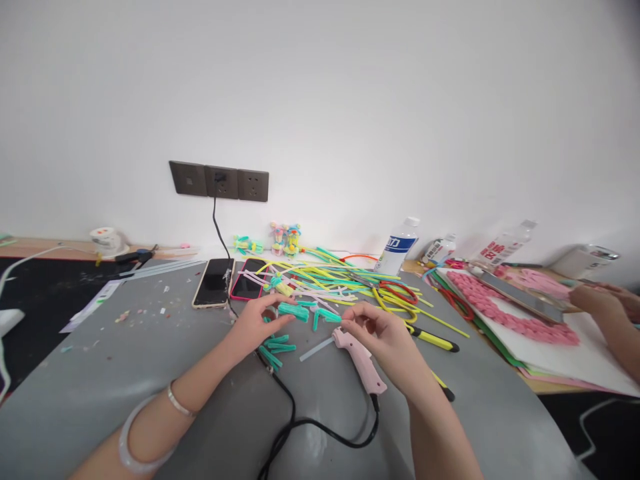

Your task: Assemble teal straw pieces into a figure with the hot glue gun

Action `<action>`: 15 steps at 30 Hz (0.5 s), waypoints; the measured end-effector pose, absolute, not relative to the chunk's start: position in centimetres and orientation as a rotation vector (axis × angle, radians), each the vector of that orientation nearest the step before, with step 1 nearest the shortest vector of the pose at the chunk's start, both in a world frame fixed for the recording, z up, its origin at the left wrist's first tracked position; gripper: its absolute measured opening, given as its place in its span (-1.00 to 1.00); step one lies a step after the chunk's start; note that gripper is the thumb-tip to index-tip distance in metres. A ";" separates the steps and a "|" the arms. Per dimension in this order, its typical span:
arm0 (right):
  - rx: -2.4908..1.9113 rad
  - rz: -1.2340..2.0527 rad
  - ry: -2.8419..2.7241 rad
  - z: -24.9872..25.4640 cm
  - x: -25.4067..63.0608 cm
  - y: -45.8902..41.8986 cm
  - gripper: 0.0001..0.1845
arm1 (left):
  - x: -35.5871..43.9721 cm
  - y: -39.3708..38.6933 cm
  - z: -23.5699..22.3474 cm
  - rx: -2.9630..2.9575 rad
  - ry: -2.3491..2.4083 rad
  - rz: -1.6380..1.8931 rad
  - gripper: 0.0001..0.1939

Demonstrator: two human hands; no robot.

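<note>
Between thumb and fingers, my left hand point(257, 327) pinches a bundle of teal pipe cleaner pieces point(294, 311). My right hand point(373, 327) is closed on a smaller teal pipe cleaner piece point(327, 316) with bent ends, held just right of the bundle. Below my left hand, several short teal pieces point(275, 348) lie on the grey mat. A pink glue gun point(363, 363) rests under my right hand, a glue stick point(316, 349) poking from its rear and a black cord at its handle.
Long yellow, green and pink pipe cleaners point(320, 277) and red-handled scissors point(399, 291) lie behind my hands. Two phones point(214, 283) sit at left. A water bottle point(397, 247) stands at the back. Yellow cutters point(434, 339) lie at right. A co-worker's hands point(607, 303) are far right.
</note>
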State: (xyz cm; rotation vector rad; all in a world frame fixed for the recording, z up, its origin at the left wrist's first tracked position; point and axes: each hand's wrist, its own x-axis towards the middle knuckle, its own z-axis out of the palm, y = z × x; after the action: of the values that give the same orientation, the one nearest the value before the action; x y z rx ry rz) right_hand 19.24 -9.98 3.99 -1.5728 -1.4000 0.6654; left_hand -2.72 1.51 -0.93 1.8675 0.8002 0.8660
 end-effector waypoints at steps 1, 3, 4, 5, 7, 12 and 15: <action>-1.544 0.573 -1.407 4.0 18.9 -9.6 -0.79 | -2.7 1.5 -1.0 1.868 0.800 0.850 -0.70; -1.486 0.442 -1.423 3.9 18.0 -8.9 -0.85 | -2.7 1.5 -1.1 1.864 0.799 0.819 -0.67; -1.469 0.405 -1.434 3.8 17.5 -8.6 -0.87 | -2.7 1.5 -1.2 1.860 0.798 0.807 -0.66; -1.463 0.383 -1.450 3.7 17.1 -8.2 -0.88 | -2.7 1.5 -1.2 1.856 0.794 0.799 -0.66; -1.466 0.363 -1.487 3.4 16.5 -7.7 -0.91 | -2.6 1.5 -1.2 1.847 0.772 0.807 -0.69; -1.476 0.349 -1.560 2.7 15.9 -7.1 -0.95 | -2.5 1.4 -1.0 1.824 0.717 0.827 -0.76; -1.478 0.342 -1.580 2.3 15.8 -7.1 -0.93 | -2.4 1.3 -0.9 1.807 0.717 0.817 -0.77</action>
State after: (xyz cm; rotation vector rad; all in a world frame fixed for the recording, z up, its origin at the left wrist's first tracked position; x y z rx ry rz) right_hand 15.82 -7.09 2.26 -1.4778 -1.5799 0.3425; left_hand -2.43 1.27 -0.87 1.8069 0.7166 0.8170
